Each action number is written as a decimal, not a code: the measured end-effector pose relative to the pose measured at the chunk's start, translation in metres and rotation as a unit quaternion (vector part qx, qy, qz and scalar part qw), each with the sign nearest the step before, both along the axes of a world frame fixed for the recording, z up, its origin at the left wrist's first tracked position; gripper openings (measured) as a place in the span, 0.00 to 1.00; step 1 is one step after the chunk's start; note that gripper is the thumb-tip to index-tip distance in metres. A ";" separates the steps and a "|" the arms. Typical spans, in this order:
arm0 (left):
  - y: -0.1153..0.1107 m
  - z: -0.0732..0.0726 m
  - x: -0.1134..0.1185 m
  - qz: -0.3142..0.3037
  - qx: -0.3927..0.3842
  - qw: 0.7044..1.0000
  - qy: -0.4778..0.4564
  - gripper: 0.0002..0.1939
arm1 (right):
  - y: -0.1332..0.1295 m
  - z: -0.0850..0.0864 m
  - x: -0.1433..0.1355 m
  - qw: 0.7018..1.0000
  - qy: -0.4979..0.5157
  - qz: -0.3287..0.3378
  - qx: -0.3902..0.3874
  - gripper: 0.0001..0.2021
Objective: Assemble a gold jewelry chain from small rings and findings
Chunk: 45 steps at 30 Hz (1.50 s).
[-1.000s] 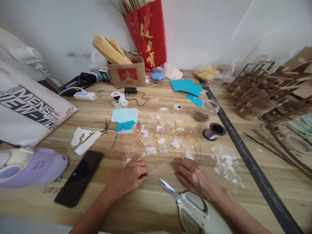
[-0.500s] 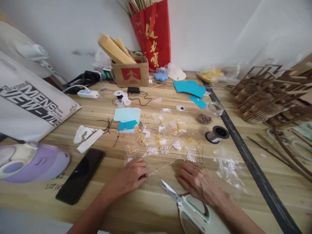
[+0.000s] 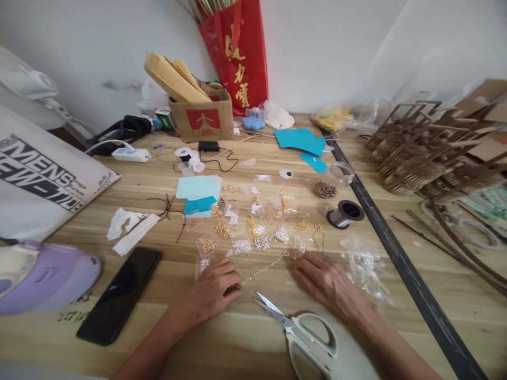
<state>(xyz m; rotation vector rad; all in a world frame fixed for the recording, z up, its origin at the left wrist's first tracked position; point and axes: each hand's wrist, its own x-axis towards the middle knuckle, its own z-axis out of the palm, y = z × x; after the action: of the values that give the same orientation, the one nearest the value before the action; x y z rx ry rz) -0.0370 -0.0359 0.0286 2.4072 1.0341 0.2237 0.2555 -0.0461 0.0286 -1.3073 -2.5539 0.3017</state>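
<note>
My left hand (image 3: 217, 284) rests on the table with its thumb and fingers pinched at the near end of a thin silver chain (image 3: 262, 269). The chain runs up and right across the wood to a small ring at its far end. My right hand (image 3: 327, 277) lies palm down to the right of that ring, apart from the chain, with fingers stretched out and their tips partly hidden. Just above these fingertips is a small clear bag of silver rings (image 3: 300, 246). Between my forearms lie white-handled scissors (image 3: 291, 323), blades slightly apart.
Several little bags of gold and silver findings (image 3: 242, 246) spread ahead of my hands. A wire spool (image 3: 345, 214), crumpled clear plastic (image 3: 364, 266) and a gold chain (image 3: 319, 237) are at the right. A black phone (image 3: 120, 295) and a purple device (image 3: 51, 274) sit at the left.
My right hand has shifted slightly right, away from the chain's ring. My left hand stays at the chain's near end. The whole view has turned a little to the right.
</note>
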 end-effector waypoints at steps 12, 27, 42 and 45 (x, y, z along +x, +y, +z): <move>-0.001 0.005 -0.006 -0.017 -0.030 0.999 0.000 0.09 | -0.001 -0.006 0.000 1.000 -0.001 0.016 -0.018 0.12; -0.005 -0.006 0.000 -0.043 -0.004 0.999 0.010 0.07 | -0.001 -0.008 -0.004 1.000 0.010 0.023 0.001 0.14; 0.004 0.016 -0.009 0.090 -0.084 0.977 -0.174 0.06 | -0.001 -0.007 -0.002 0.999 0.021 0.022 -0.012 0.10; 0.007 0.026 -0.005 0.132 -0.090 0.966 -0.204 0.07 | -0.002 -0.006 -0.005 0.999 0.022 0.030 0.000 0.11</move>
<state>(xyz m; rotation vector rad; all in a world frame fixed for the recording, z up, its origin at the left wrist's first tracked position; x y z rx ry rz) -0.0420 -0.0292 0.0543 1.9451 1.1178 0.6586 0.2509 -0.0478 0.0228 -1.2108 -2.5604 0.3382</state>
